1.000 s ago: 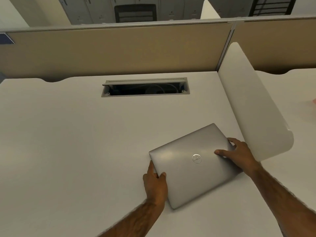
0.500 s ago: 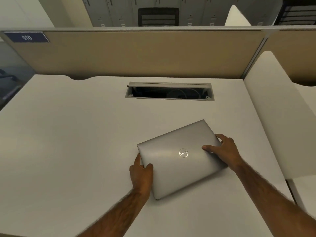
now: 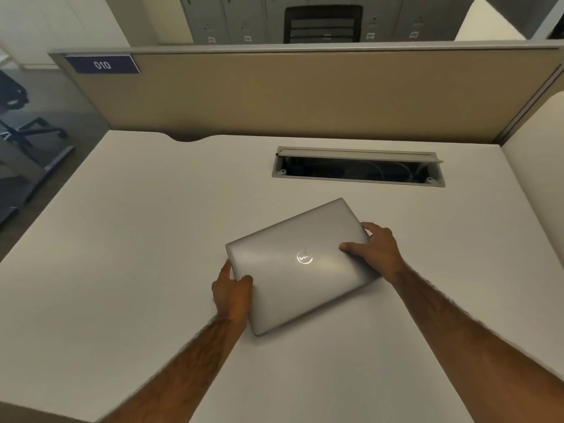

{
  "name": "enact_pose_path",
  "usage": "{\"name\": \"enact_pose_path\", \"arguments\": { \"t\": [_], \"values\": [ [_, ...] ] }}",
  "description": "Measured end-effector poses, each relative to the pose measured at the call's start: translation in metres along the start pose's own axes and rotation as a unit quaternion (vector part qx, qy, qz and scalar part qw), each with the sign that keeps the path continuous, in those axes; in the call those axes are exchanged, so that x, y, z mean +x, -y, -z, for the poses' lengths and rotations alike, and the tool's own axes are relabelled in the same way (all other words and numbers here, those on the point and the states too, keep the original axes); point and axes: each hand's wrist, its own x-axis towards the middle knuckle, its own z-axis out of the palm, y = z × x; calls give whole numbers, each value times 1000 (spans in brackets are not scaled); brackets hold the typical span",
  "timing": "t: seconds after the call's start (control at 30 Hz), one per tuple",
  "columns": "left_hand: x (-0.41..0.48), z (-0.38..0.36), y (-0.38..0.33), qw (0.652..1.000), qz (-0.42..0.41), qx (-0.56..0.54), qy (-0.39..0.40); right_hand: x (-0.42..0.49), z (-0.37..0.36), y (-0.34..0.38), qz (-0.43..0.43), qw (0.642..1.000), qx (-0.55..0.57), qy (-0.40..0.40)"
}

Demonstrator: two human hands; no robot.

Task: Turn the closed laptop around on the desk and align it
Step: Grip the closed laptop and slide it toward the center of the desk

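Silver closed laptop (image 3: pixel 293 270) lies skewed on desk (image 3: pixel 137 239), round logo shining.

Brushed silver metal laptop (image 3: pixel 300 264) with softly sheened lid lies on smooth matt desk (image 3: pixel 137 239).

The laptop (image 3: pixel 300 267) is silver, its lid shut, a round logo shining at the middle. It lies flat on the white surface (image 3: pixel 122 239), skewed, its far corner pointing toward one o'clock and its near corner toward seven.
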Motion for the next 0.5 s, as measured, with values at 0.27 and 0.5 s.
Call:
{"name": "enact_pose_path", "arguments": {
  "t": [0.27,0.5],
  "values": [
    [17,18,1,999,15,29,-24,8,-27,26,4,999,-36,18],
    [26,23,-3,997,21,67,-19,12,-38,26,-16,998,-56,18]
  ]
}}
